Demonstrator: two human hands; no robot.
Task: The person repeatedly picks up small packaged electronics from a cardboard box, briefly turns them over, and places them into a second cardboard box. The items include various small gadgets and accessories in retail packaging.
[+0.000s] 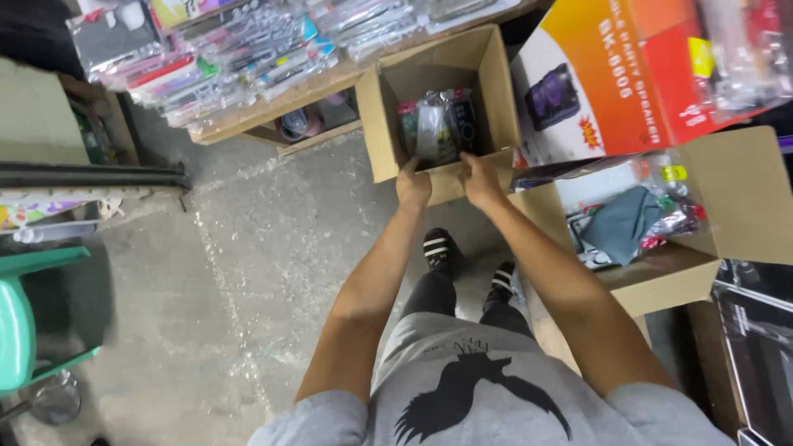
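Both hands hold the near edge of the small brown box (446, 107), which sits on the floor (248, 272) by the low shelf (273, 111). The left hand (413, 183) and right hand (481, 177) each have their grip pinching the box's front flap (446, 183). Shiny packets (438, 124) fill the box. The thin flap might bend or tear, and the packets could spill out.

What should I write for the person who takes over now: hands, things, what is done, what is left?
Left hand and right hand both grip the near flap of the open cardboard box on the floor.
Clear-wrapped packets lie inside the box.
Done: box is open and partly filled.
Left: box is not closed; more wrapped packets lie on the wooden shelf behind.
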